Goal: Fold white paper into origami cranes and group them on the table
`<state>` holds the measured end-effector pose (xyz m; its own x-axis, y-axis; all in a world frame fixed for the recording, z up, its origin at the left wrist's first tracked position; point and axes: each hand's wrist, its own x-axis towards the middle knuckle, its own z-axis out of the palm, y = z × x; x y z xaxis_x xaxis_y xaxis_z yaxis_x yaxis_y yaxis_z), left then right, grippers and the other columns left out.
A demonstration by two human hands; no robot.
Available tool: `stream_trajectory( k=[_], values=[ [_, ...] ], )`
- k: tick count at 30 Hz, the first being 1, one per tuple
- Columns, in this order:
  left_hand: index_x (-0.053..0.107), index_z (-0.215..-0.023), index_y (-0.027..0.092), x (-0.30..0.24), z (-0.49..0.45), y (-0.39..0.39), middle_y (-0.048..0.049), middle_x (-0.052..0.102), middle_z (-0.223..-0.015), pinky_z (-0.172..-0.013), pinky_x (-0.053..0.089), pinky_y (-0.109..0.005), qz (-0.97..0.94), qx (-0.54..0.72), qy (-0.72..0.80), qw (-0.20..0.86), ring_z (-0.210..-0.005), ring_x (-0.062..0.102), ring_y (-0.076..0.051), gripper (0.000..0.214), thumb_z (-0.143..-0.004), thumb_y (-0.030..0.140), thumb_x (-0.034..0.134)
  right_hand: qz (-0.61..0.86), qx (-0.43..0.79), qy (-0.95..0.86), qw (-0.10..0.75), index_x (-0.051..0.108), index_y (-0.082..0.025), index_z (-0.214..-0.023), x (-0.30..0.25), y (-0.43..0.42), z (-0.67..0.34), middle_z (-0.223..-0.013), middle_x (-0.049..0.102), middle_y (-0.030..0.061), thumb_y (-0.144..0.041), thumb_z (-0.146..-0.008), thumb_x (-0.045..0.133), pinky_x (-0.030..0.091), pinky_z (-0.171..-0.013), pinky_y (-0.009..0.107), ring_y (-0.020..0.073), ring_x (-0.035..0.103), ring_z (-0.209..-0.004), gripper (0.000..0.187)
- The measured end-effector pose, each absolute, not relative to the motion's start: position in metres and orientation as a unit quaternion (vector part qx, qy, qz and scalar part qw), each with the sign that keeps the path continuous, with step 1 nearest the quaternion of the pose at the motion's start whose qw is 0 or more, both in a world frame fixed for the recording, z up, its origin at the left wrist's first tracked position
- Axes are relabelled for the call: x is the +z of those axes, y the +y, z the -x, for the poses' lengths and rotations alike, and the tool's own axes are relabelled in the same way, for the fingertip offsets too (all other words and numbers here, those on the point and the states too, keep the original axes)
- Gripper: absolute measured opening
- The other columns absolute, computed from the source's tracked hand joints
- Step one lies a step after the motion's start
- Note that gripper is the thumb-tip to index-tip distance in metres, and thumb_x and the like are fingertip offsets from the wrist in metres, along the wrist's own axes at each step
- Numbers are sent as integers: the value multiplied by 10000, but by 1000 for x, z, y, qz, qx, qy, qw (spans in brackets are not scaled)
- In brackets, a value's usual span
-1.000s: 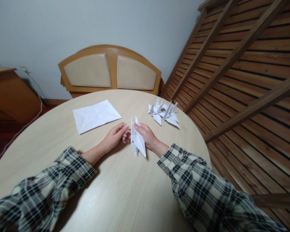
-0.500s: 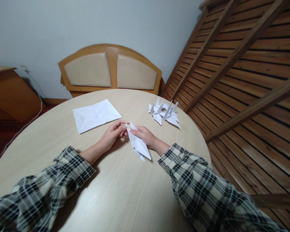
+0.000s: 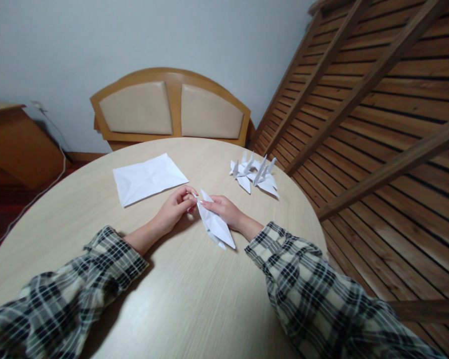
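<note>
A folded white paper crane [image 3: 217,224] is held between my hands above the table. My right hand [image 3: 224,209] grips it from the right, thumb on its upper face and the other fingers underneath, mostly hidden. My left hand [image 3: 180,204] pinches one narrow pointed tip at the upper left, between thumb and forefinger. A second narrow point stands up between the two hands. The broad flaps of the crane point down and to the right, toward me.
Several finished paper cranes [image 3: 255,175] stand clustered at the right back of the round table [image 3: 187,294]. White creased paper sheets [image 3: 149,178] lie at the left back. A wooden headboard [image 3: 175,107] stands behind the table, and wooden slats [image 3: 377,124] lean on the right.
My left thumb and forefinger have closed over the narrow left tip, which showed more before. The crane has shifted very slightly to the right; my right hand keeps its grip.
</note>
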<state>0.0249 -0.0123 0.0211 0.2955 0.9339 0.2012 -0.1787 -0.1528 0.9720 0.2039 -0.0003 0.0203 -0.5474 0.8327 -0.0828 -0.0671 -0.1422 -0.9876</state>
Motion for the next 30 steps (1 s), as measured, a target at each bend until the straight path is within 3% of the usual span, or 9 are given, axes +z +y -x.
stream_trajectory(
  k=[5,18,30],
  values=[
    [539,-866,187,18,-24,-10,50,533,-605,-502,382,-219,-591,488,338,546,-511,490,-92,202,-800,281,706,334,672,-564,345,629,-164,-812,22,-2,-203,-589,538,-47,-458,-713,762,295,-458,219,85,417,-487,338],
    [520,-879,197,16,-27,-10,60,507,-647,-486,410,-212,-634,506,345,472,-514,493,-82,190,-844,288,683,340,603,-625,360,643,-165,-877,10,4,-202,-656,521,-34,-571,-813,679,265,-483,226,90,404,-541,414],
    [592,-877,170,22,-28,-13,13,574,-704,-529,440,-230,-652,502,366,435,-591,533,-106,207,-820,334,703,339,612,-577,421,616,-177,-892,10,5,-200,-711,547,-35,-562,-784,711,314,-512,229,92,436,-573,411]
  ],
)
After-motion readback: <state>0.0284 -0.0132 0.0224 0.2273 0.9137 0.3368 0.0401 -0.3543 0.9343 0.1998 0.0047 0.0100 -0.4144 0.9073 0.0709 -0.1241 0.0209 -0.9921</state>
